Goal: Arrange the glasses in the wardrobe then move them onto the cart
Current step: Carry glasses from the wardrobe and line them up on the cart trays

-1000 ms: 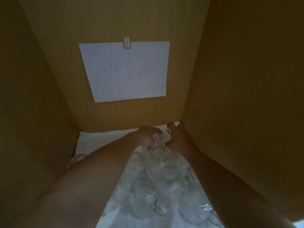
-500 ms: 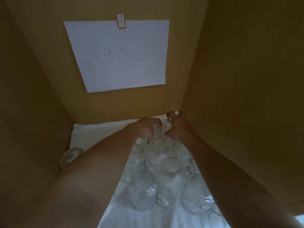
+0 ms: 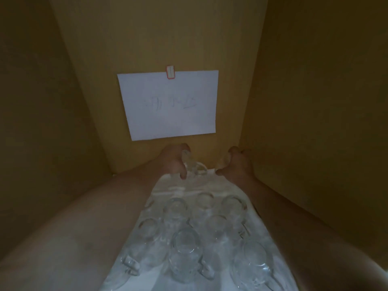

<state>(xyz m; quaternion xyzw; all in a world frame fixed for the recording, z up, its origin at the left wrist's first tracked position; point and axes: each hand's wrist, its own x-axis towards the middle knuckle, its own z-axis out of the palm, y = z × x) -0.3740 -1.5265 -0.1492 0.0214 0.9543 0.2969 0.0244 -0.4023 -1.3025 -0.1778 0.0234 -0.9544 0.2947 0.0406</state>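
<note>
Head view: inside wardrobe [image 3: 315, 101], back corner. Left hand [image 3: 173, 162] fingers curled round a clear glass [image 3: 194, 168] at the rear of the white cloth [image 3: 174, 185]. Right hand [image 3: 238, 164] fingers curled, apparently gripping another glass; too faint to tell. Handled glasses [image 3: 184, 244] stand clustered nearer. Arranging looks underway; cart not in sight, move apparently undone.

A storage cupboard interior: tan wooden wardrobe walls [image 3: 315, 101], a taped white paper label [image 3: 170, 106], clear glass mugs [image 3: 184, 255] on white cloth [image 3: 184, 187].

Glasses [image 3: 184, 238] clustered on cloth [image 3: 210, 185]; paper [image 3: 170, 103] on wall behind.
</note>
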